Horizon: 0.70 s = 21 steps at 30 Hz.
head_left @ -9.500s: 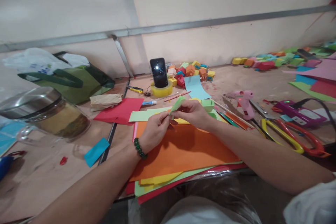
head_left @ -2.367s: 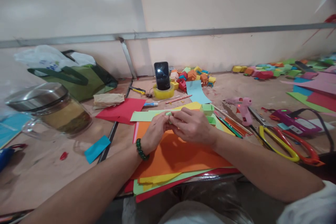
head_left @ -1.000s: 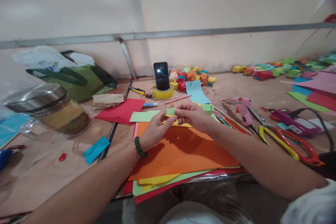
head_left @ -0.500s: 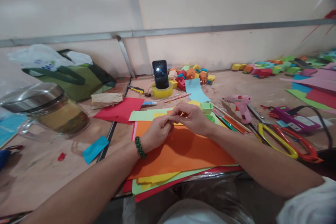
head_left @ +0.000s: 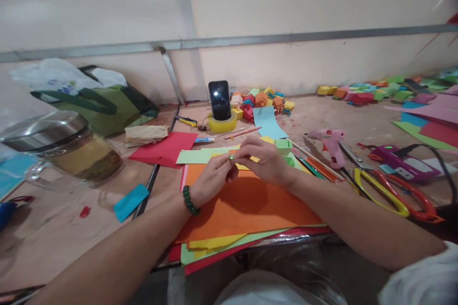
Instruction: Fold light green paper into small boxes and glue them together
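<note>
My left hand (head_left: 216,174), with a green bead bracelet (head_left: 191,200) at its wrist, meets my right hand (head_left: 263,159) above a stack of coloured paper. Between the pinched fingertips of both hands shows a small piece of light green paper (head_left: 231,157); most of it is hidden by the fingers. An orange sheet (head_left: 246,205) lies on top of the stack beneath my hands. Just past my right hand stand small light green folded paper boxes (head_left: 283,145). A light green strip (head_left: 193,156) lies beyond my left hand.
A phone (head_left: 219,100) stands in a yellow tape roll (head_left: 222,124), beside a pile of paper boxes (head_left: 263,100). At right lie a pink glue gun (head_left: 332,145), yellow-and-red-handled scissors (head_left: 381,195) and a purple device (head_left: 404,162). A glass tea mug (head_left: 86,157) stands left, before a green bag (head_left: 107,109).
The fingertips have shifted slightly, and the light green piece between them shows more. My right hand has turned a little. The view has moved very slightly.
</note>
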Motion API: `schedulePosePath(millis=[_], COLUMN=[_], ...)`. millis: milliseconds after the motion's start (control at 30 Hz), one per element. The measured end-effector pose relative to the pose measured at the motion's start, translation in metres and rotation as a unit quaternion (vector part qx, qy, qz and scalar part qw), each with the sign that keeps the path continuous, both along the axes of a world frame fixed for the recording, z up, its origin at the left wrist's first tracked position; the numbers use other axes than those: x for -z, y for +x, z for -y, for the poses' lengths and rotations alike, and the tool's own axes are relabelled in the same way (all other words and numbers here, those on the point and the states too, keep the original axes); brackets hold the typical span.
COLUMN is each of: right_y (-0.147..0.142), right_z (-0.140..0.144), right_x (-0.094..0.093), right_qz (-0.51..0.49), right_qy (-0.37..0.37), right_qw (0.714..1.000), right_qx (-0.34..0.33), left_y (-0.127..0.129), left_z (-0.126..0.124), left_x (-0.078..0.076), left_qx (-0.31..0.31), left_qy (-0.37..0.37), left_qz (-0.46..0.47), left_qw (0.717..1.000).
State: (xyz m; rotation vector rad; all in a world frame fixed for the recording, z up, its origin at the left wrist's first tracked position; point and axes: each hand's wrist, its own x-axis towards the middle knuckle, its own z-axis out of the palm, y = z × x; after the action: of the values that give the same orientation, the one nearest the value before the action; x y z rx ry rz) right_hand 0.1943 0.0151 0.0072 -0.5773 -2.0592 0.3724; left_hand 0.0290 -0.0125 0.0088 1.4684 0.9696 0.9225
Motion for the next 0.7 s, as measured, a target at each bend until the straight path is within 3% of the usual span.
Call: schedulePosePath(millis=[167,367,467,567,633,700], right_y=[0.005,0.006,0.006,0.006,0.007,0.008], right_z=[0.003,0.005,0.003,-0.002,-0.006,-0.009], right_x=[-0.005,-0.015,-0.013,-0.006,0.000,0.006], right_qz=[0.122,0.196,0.157,0.076,0.039,0.046], right_qy=[0.177,0.230,0.173,0.024,-0.059,-0.083], right_qw=[0.976,0.952,0.971,0.996,0.996,0.994], right_qx=[0.020,0.050,0.042,0.041,0.052,0.052], left_y=[0.002,-0.001,-0.003,-0.004,-0.003,-0.001], left_z=[0.002,-0.001,-0.003,-0.005,-0.006,-0.006], left_x=[-0.002,-0.003,0.001,0.008,0.013,0.018], left_qx=[0.013,0.015,0.018,0.047,0.063,0.059], left_qy=[-0.116,-0.125,-0.109,-0.101,-0.078,-0.022], left_qz=[0.153,0.227,0.219,0.177,0.138,0.091], left_qw=[0.981,0.966,0.969,0.978,0.985,0.994])
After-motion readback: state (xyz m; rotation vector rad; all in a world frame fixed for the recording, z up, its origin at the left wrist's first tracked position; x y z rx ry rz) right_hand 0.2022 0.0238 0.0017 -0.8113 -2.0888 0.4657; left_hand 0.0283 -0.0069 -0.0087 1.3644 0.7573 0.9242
